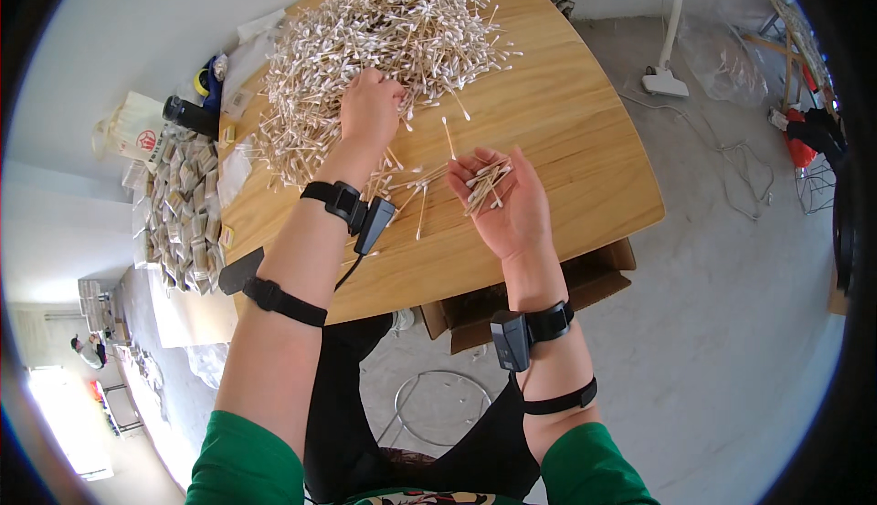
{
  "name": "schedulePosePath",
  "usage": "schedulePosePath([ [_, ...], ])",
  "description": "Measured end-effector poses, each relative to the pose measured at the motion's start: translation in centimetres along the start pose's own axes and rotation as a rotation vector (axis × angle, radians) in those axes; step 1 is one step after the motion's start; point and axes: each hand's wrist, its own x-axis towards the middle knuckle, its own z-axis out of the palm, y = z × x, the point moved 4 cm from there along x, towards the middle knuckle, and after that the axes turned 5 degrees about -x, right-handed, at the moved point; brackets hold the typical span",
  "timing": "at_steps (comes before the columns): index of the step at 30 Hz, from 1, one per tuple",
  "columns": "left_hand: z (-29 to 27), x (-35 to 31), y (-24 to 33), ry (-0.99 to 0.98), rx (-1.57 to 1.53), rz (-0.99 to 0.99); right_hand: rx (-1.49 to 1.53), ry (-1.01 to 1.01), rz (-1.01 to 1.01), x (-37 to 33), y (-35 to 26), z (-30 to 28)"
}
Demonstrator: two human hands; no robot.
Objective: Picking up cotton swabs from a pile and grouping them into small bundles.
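A large heap of cotton swabs (pixel 365 39) with wooden sticks and white tips spreads over the far part of the wooden table (pixel 585 121). My left hand (pixel 370 107) reaches into its near edge, back upward and fingers curled down; what they pinch, if anything, is hidden. Turned palm up near the table's front edge, my right hand (pixel 516 208) cups a small bunch of cotton swabs (pixel 487 183), which lie at mixed angles across its fingers and palm. A few loose swabs (pixel 421 212) lie between my hands.
Many small packs of swabs (pixel 183 212) are piled left of the table, beside a black cylinder (pixel 190 116) and a paper bag (pixel 137 127). Under the table's front edge stands an open cardboard box (pixel 475 313). A white stand (pixel 664 82) and cables are on the floor at right.
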Motion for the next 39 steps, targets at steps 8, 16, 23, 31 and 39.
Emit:
schedulePosePath([
  [8,-0.7,0.8,1.3,-0.180,0.122,0.172,-0.022,0.037,-0.012,0.0,-0.2,-0.3],
  [16,-0.8,0.0,0.4,-0.297,0.026,0.293,-0.027,0.041,-0.011,0.1,-0.4,-0.8],
  [23,-3.3,-2.1,-1.1,-0.188,-0.291,-0.129,-0.007,-0.014,-0.005,0.0,-0.2,-0.3],
  [31,-5.6,-6.6,5.2,-0.531,-0.689,-0.298,-0.013,0.007,0.031,-0.3,0.8,0.3],
  [39,-1.5,-1.4,0.8,-0.098,-0.106,-0.130,-0.022,-0.044,0.016,0.1,0.7,-0.2],
])
